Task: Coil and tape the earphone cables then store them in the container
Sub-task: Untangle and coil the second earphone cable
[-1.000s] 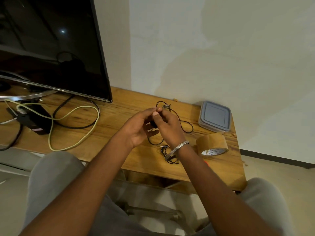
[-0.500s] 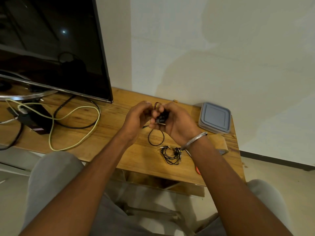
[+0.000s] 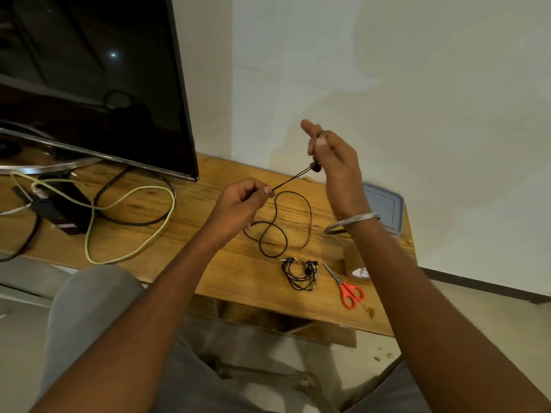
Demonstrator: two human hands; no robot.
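Note:
A black earphone cable [image 3: 278, 225] stretches taut between my hands and hangs in loose loops onto the wooden table [image 3: 208, 263]. My left hand [image 3: 241, 204] pinches the cable between thumb and finger. My right hand [image 3: 334, 162] is raised above the table and holds the cable's earbud end against its palm, fingers partly spread. A second black earphone [image 3: 299, 274] lies bundled near the front edge. The grey lidded container [image 3: 384, 204] sits at the back right, partly hidden by my right wrist. A brown tape roll [image 3: 356, 263] stands behind my right forearm.
Red-handled scissors [image 3: 348, 289] lie near the front right edge. A large dark TV screen [image 3: 89, 79] stands at the back left, with a yellow-green cable [image 3: 125, 201], black cables and a small black box [image 3: 64, 210] under it. My grey-trousered knees are below the table.
My hands have parted: the right hand rose up and right, pulling the cable taut from the left hand. The bunched cable now hangs in loose loops. The scissors are uncovered.

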